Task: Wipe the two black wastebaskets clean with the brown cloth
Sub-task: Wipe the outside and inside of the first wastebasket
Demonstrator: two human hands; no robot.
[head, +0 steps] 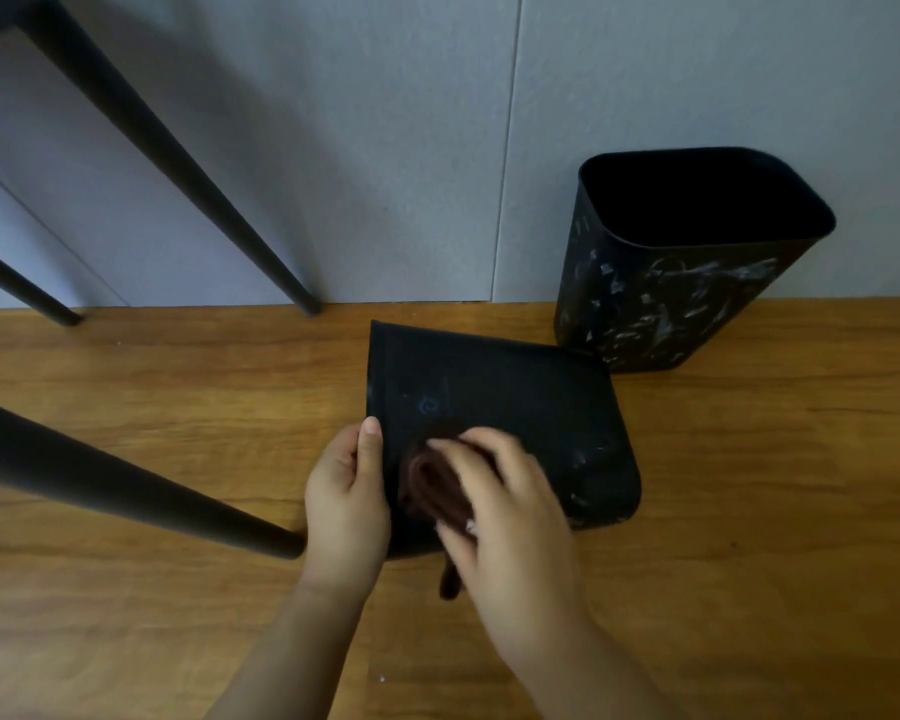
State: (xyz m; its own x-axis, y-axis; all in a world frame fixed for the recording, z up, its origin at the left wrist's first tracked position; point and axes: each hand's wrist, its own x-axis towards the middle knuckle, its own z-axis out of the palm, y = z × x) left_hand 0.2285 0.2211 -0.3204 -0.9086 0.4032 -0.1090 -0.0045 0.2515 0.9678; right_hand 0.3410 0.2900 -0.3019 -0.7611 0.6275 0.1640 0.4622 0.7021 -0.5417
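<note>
One black wastebasket lies on its side on the wooden floor, its broad side face up, with white smears near its right edge. My left hand grips its left edge. My right hand presses the bunched brown cloth onto that face; an end of the cloth hangs down below my palm. A second black wastebasket stands upright at the back right against the wall, its front streaked with white marks.
Black furniture legs slant down at the left, one ending just left of my left hand. A grey panelled wall rises behind. Wooden floor spreads to the right and front.
</note>
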